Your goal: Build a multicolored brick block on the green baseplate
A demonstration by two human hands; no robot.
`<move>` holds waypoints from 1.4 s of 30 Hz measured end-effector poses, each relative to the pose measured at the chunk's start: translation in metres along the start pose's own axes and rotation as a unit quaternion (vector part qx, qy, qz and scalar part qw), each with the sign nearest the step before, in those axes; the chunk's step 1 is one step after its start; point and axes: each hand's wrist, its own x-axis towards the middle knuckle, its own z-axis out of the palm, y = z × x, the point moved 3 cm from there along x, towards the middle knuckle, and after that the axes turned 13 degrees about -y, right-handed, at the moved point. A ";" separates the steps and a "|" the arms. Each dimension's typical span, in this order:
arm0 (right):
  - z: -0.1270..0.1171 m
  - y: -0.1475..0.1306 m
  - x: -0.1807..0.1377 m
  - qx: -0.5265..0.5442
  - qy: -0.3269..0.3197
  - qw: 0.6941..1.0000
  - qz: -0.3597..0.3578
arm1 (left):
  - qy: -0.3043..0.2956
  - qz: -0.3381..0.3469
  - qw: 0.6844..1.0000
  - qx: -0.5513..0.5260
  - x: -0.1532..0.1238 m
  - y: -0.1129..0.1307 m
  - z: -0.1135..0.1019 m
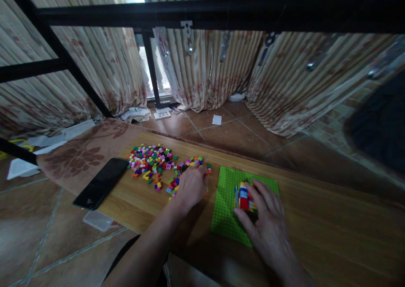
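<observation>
My left hand [192, 185] reaches into the smaller pile of toy building bricks [173, 185], its fingers curled downward. The fingertips are hidden, so whatever they pinch cannot be made out. On a green studded baseplate [226, 207] stands a small block of stacked bricks [243, 197] in red, white, blue and yellow. My right hand [268, 219] holds this brick build, thumb at the near side and fingers over the far side; the palm covers part of its right side. A larger heap of loose multicoloured bricks [148, 160] lies to the left.
Everything rests on a wooden tabletop [319, 219]. A dark phone [101, 183] lies at its left end, by a patterned brown cloth [85, 152]. A clear plastic container [98, 221] is on the floor below. A black metal bar [202, 15] crosses in front of the curtains.
</observation>
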 end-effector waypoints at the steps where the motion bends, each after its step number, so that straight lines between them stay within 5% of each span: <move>1: -0.003 -0.001 0.000 0.021 0.018 1.000 0.000 | 0.001 0.017 0.999 -0.038 0.000 -0.002 -0.001; 4: -0.015 -0.005 0.000 0.083 0.086 0.993 0.007 | -0.016 0.080 0.975 -0.208 -0.001 0.000 -0.002; 9: -0.024 -0.008 0.000 0.138 0.161 0.977 0.019 | -0.130 0.144 0.846 -0.497 -0.008 0.017 0.000; 21: -0.025 -0.022 0.000 0.184 0.107 0.976 -0.041 | -0.262 0.179 0.705 -0.635 -0.020 0.053 0.011; 28: -0.033 -0.013 -0.003 0.277 0.124 0.953 0.004 | -0.252 0.173 0.721 -0.622 -0.019 0.059 0.015; 34: -0.031 0.026 -0.013 0.345 0.219 0.893 0.187 | -0.143 0.079 0.793 -0.587 -0.007 0.045 0.015; 42: -0.034 0.024 -0.007 0.225 0.088 0.959 0.145 | -0.130 0.090 0.834 -0.529 -0.002 0.043 0.029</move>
